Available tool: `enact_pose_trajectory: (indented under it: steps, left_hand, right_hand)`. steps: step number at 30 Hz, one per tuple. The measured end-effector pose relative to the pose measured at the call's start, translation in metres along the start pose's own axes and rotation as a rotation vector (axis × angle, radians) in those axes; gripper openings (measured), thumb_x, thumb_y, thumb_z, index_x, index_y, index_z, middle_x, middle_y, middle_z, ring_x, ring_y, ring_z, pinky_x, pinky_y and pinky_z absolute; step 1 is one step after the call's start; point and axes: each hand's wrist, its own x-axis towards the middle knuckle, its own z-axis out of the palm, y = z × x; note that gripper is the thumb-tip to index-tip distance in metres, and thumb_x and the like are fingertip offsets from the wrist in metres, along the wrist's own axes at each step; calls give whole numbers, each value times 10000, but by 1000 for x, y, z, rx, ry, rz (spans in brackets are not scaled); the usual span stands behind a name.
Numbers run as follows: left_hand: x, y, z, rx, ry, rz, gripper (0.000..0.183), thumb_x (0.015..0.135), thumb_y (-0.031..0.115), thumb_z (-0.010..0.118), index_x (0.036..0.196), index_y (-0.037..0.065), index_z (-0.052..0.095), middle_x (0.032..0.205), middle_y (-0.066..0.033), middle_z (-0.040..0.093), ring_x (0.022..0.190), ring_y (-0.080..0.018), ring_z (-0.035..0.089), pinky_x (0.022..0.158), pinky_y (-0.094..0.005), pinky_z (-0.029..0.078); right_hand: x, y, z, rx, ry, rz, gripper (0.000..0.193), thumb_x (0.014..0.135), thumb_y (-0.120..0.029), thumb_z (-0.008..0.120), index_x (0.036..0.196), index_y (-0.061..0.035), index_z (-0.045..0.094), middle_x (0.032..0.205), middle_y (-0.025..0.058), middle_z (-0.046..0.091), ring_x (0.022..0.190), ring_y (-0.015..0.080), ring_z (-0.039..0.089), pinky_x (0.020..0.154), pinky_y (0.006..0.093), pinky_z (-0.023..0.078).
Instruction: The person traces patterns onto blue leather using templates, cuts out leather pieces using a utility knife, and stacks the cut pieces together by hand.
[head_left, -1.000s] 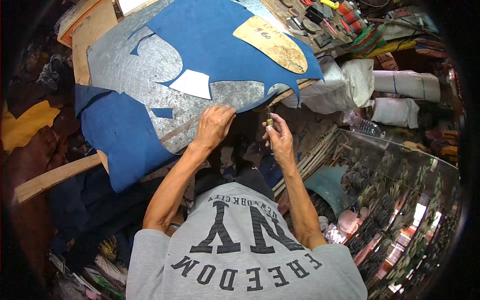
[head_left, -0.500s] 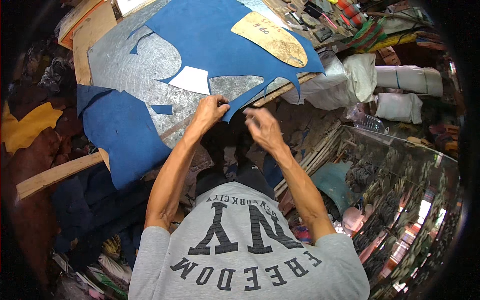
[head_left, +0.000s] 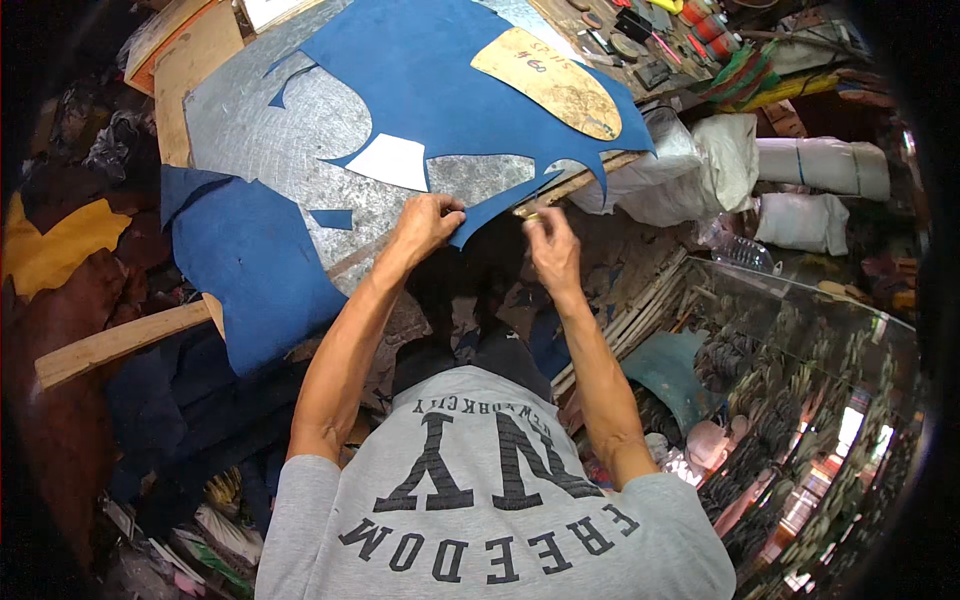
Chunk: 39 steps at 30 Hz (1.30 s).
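Observation:
A large piece of blue leather (head_left: pixel 440 80) with cut-out edges lies over the metal-topped table. Its narrow strip reaches the near table edge, where my left hand (head_left: pixel 430 224) pinches the end between thumb and fingers. My right hand (head_left: pixel 553 258) is just right of that strip at the table edge, slightly blurred, its fingers closed. A small pale, shiny bit shows by its fingertips, too unclear to name. A tan shoe-sole-like template (head_left: pixel 550 80) with handwriting rests on the leather's right part. Beside the strip lies a white four-sided piece (head_left: pixel 388 162), left of the cut-out gap.
A second blue leather piece (head_left: pixel 245 260) hangs over the table's left edge, near a wooden bar (head_left: pixel 120 345). A small blue scrap (head_left: pixel 332 219) lies on the metal top (head_left: pixel 250 130). White wrapped bundles (head_left: pixel 725 165) stand at right. Small tools and bottles crowd the far right.
My right hand has moved up and slightly right, its fingers now closed together near the table edge. My left hand keeps its pinch on the leather strip. The view has shifted a little.

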Motion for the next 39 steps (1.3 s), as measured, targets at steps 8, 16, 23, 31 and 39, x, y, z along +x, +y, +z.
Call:
enact_pose_trajectory:
  steps: [8,16,23,31,39]
  left_hand:
    - [-4,-1,-1,-47,31,10,261,851,205,704,1032,19,732,868,-158,734,774,-221,702,723,-361,544]
    - [-1,-2,1,-35,23,9,249,851,201,703,1013,15,737,842,-159,730,758,-217,699,709,-357,543]
    - [0,5,3,-51,-12,-44,251,850,202,703,1008,10,737,840,-157,730,750,-213,697,702,-354,542]
    - [-4,-1,-1,-33,21,25,266,849,206,694,1029,13,730,822,-167,722,737,-222,693,703,-358,540]
    - [-6,-5,0,-22,48,46,268,852,208,693,1036,17,729,801,-183,715,711,-231,692,669,-375,540]
  right_hand:
    - [-13,4,2,325,-379,233,229,904,-156,631,1084,-21,590,940,93,661,865,215,633,690,371,499]
    - [-16,0,8,280,-437,17,293,856,-141,656,1127,-41,606,909,132,639,822,272,636,663,360,513]
    - [-3,7,3,-590,116,-518,237,875,-96,626,1110,-72,611,857,112,545,772,287,583,692,418,494]
    - [16,2,-10,-465,292,-397,213,902,-73,568,1104,-12,596,910,168,637,823,340,616,690,390,504]
    - [0,-14,-5,264,-110,243,230,885,-114,636,1095,-25,613,903,170,640,806,277,636,633,357,507]
